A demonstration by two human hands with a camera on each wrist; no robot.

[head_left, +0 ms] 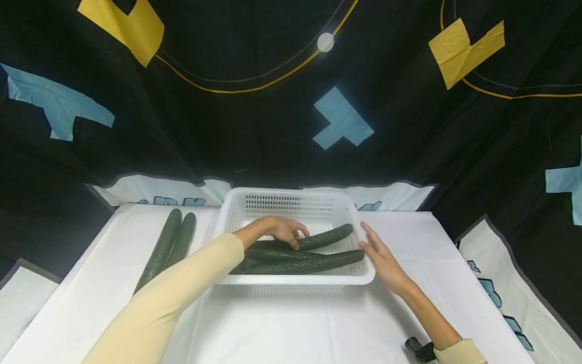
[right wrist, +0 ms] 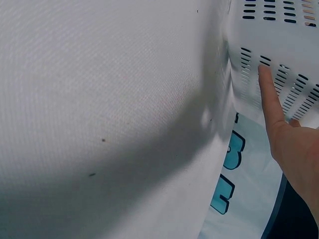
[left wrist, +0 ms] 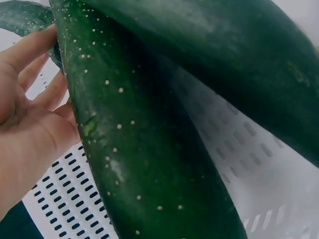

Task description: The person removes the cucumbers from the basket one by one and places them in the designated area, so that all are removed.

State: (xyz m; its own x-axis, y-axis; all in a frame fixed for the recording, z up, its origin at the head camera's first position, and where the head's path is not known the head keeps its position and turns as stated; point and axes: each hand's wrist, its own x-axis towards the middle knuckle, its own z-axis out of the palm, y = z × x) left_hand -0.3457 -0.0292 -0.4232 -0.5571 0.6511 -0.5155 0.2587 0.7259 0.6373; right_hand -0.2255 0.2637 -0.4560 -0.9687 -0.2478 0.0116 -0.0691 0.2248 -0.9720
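Note:
A white perforated plastic basket [head_left: 295, 279] stands on the table and holds several dark green cucumbers [head_left: 327, 237]. My left hand [head_left: 284, 230] reaches into it, thumb and fingers bent around the farthest cucumber. Up close in the left wrist view, the fingers of that hand [left wrist: 35, 94] lie along the side of a thick cucumber [left wrist: 124, 129], with another crossing at the upper right. My right hand [head_left: 384, 260] rests against the basket's right end, its thumb near the rim. From the right wrist view, the index finger [right wrist: 270, 102] lies straight along the slotted outer wall.
Two more cucumbers [head_left: 165, 242] lie side by side on the white tablecloth [head_left: 273, 328], left of the basket and partly behind my left sleeve [head_left: 182, 293]. A dark curtain [head_left: 254, 136] with yellow and blue patches hangs behind the table.

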